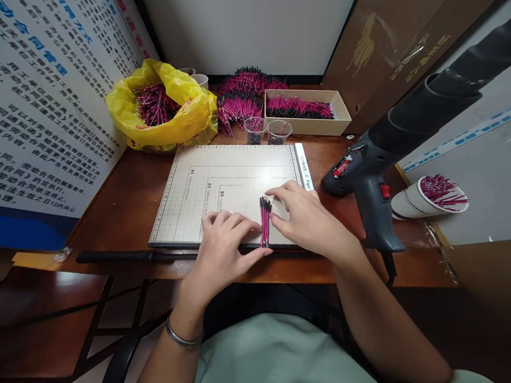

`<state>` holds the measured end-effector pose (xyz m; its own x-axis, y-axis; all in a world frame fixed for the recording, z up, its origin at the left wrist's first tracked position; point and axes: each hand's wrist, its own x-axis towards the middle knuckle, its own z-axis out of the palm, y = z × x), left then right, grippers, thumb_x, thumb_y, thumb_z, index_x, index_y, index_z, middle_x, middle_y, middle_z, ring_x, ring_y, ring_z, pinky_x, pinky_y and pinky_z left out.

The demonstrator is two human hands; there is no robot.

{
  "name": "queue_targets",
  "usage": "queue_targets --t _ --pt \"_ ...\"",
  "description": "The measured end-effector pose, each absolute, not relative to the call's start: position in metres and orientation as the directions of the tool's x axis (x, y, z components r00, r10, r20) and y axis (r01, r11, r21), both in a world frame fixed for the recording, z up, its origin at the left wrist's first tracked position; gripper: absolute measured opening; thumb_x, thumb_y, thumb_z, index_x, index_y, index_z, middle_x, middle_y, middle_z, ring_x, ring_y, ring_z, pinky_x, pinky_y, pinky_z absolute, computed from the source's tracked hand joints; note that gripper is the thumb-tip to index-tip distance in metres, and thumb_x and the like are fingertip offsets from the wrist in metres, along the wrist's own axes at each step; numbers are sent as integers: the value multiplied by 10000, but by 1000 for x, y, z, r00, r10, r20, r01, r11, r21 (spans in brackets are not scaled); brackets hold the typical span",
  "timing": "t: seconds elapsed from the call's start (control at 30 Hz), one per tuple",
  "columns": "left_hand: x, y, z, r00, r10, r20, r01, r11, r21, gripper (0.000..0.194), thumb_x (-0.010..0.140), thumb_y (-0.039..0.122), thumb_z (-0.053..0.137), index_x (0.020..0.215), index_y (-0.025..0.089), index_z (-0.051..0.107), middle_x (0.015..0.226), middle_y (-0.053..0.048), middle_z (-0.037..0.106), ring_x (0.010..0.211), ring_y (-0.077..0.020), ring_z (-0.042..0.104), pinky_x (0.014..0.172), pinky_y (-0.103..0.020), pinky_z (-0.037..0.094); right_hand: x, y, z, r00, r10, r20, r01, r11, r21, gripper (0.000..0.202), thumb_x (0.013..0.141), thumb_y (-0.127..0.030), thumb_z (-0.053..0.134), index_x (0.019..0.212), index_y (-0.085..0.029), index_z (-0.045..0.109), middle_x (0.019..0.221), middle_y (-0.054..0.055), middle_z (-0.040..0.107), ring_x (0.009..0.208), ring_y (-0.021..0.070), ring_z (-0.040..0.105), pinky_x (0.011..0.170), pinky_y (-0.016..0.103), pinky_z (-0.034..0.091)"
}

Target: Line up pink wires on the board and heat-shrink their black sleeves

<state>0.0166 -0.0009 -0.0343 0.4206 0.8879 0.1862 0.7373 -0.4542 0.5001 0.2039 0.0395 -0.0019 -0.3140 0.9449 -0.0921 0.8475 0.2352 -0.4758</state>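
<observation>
A small bundle of magenta wires (pixel 265 223) with black tips lies lengthwise on the gridded board of a paper cutter (pixel 182 205). At its lower left is my left hand (pixel 226 243), index finger beside the wires and thumb by their near end. My right hand (pixel 307 220) rests at the upper right, with thumb and index finger apart next to the black tips. Both hands are open around the bundle, the fingertips at or very near it. Whether every fingertip touches the wires is hard to see.
Behind the board stand a yellow bag (pixel 168 133) of wires, heaped wires (pixel 243 105), two clear cups (pixel 279 132) and a cardboard box (pixel 310 126) of wires. A heat gun (pixel 372 195) and a paper cup (pixel 409 201) are at right. The cutter's black handle (pixel 113 256) juts out left.
</observation>
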Motion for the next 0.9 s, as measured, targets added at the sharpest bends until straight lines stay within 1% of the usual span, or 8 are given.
queue_targets --t 0.07,0.17,0.3,0.4,0.5,0.67,0.77,0.9 --pt "17 -1 -35 421 886 195 739 -459 492 290 865 497 738 952 230 667 936 -8 723 911 -226 557 914 -414 292 203 41 -1 -336 937 -95 838 252 -484 389 890 -178 541 1272 -191 620 1205 134 604 1147 296 587 1010 479 390" --pt "17 -1 -35 418 884 210 742 -466 482 300 862 507 739 952 230 666 929 -4 719 903 -226 557 910 -413 288 201 42 0 -342 933 -107 837 251 -486 337 892 -170 542 1209 -186 654 1191 126 608 1163 294 585 1021 478 387" --pt "17 -1 -35 436 874 214 734 -483 478 345 830 526 766 968 228 663 933 -7 713 908 -233 560 908 -415 288 203 39 0 -312 946 -88 842 232 -488 399 882 -165 552 1275 -174 621 1208 128 619 1059 271 617 1017 480 389" --pt "17 -1 -36 439 871 221 733 -489 473 314 842 488 769 974 224 659 947 -4 718 913 -231 564 905 -412 285 206 35 -1 -269 962 -55 848 209 -487 414 878 -153 549 1284 -180 625 1180 115 639 982 251 630 995 455 396" --pt "16 -1 -37 420 878 229 742 -478 470 277 865 465 752 963 224 657 938 0 724 906 -225 566 900 -406 282 207 34 -2 -239 969 -56 863 186 -469 369 885 -166 564 1241 -188 659 1135 105 656 1039 271 630 981 434 390" --pt "22 -2 -35 378 898 226 738 -439 513 328 851 530 742 939 223 667 909 2 727 891 -215 573 904 -403 288 204 33 -3 -248 967 -65 853 186 -488 322 894 -175 574 1197 -180 683 1141 107 660 1113 283 619 966 410 380" --pt "31 -2 -35 260 940 222 771 -340 539 207 926 423 676 871 223 675 860 6 730 859 -202 583 880 -397 295 201 27 -5 -165 986 5 843 144 -519 284 896 -195 587 1167 -179 672 1087 87 686 1046 270 639 912 393 374" --pt "40 0 -37 156 965 211 807 -248 536 169 922 317 658 784 219 660 792 10 710 798 -190 579 861 -397 306 197 18 -8 -115 993 16 836 105 -539 285 879 -212 618 1161 -181 643 867 30 705 896 249 654 845 367 358"
